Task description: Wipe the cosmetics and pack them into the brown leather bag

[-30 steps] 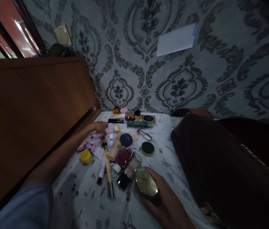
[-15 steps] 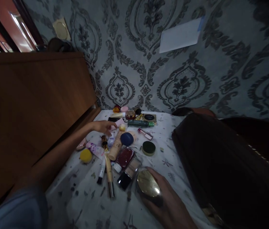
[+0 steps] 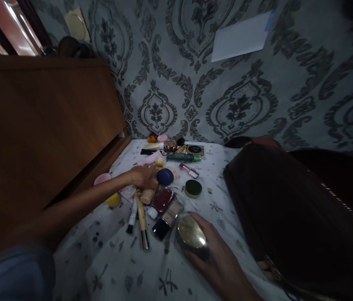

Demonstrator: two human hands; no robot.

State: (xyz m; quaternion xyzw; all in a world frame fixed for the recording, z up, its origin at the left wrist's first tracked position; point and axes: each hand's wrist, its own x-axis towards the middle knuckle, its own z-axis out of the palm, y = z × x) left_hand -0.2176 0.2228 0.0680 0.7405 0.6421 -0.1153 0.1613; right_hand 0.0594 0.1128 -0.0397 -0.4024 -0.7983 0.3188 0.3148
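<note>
In my right hand (image 3: 215,251) I hold a round container with a shiny gold lid (image 3: 191,231), low over the cloth. My left hand (image 3: 145,175) reaches across the cosmetics, over a beige tube (image 3: 148,195) and beside a round dark blue container (image 3: 165,177). Its fingertips are blurred and partly hidden, so I cannot make out whether they grip anything. Nearer me lie a dark red container (image 3: 163,200), a makeup palette with a black end (image 3: 168,217), a tan tube with a silver cap (image 3: 143,221) and a white tube with a black cap (image 3: 131,217).
A dark green round case (image 3: 193,189) lies right of the group. Behind are a green tube (image 3: 182,157), a lip gloss (image 3: 189,171) and a black-centred compact (image 3: 195,149). A large dark bag (image 3: 276,209) stands at right, a wooden cabinet (image 3: 47,121) at left, a patterned wall (image 3: 191,92) behind.
My left hand has moved right and toward me, from the pink item to over the beige tube. My right hand still holds the gold-lidded container. The view has shifted slightly.
</note>
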